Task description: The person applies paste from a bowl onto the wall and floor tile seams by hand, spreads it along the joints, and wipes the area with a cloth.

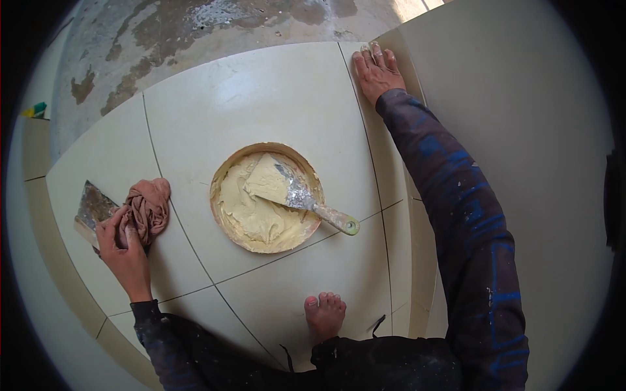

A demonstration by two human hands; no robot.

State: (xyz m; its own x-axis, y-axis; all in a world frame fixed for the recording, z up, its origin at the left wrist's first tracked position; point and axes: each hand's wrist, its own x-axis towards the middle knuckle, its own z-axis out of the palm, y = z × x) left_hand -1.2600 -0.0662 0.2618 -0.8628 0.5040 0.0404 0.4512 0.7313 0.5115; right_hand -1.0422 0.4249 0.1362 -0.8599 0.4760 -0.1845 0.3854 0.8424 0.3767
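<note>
On the left, my left hand [127, 254] is closed, its fingers curled on a crumpled pinkish-brown cloth [150, 205]. Just beside these fingers lies a flat metal trowel [92, 208] with a stained blade; its handle is hidden. My right hand [379, 75] reaches far ahead, palm down and fingers spread, on the floor tile beside the wall. Pale smears mark its fingertips. Between my arms sits a round tub [218, 215] of creamy yellow paste [248, 218]. A putty knife [336, 218] rests across its rim, blade loaded with paste and handle pointing towards me.
Large pale tiles [261, 85] with dark joints cover the floor. Beyond their far edge lies stained rough concrete [156, 45]. A smooth wall [521, 111] rises on the right. My bare foot [324, 313] is near the tub. A small green and yellow object [34, 111] lies far left.
</note>
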